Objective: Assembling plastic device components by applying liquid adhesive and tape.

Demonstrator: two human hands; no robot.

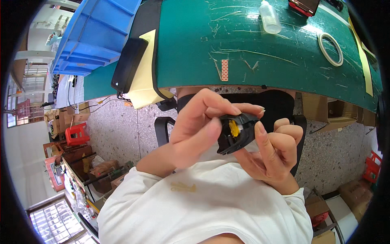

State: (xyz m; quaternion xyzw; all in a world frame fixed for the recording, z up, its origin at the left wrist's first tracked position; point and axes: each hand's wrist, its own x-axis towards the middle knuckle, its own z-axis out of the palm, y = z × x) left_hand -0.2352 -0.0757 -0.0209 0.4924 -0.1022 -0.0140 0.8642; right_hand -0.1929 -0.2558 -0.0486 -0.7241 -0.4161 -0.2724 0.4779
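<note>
Close in front of my chest, both hands hold a small black plastic housing [245,139]. It is hollow on the side turned toward me, and a bright yellow part [234,128] shows inside. My left hand [195,126] is closed on its left end and upper edge, with the thumb slightly blurred against the side. From the right, my right hand [274,152] grips the other end, its thumb on the rim and a finger underneath. The housing's far side and some fingertips are hidden.
On the green table [187,44] lie a translucent bottle [270,18], a tape roll [321,44] and a red-patterned strip [225,70]. At the left are a blue bin [95,32], a black box-shaped device [130,65] and yellow paper [142,87]. Cardboard boxes [331,110] stand below.
</note>
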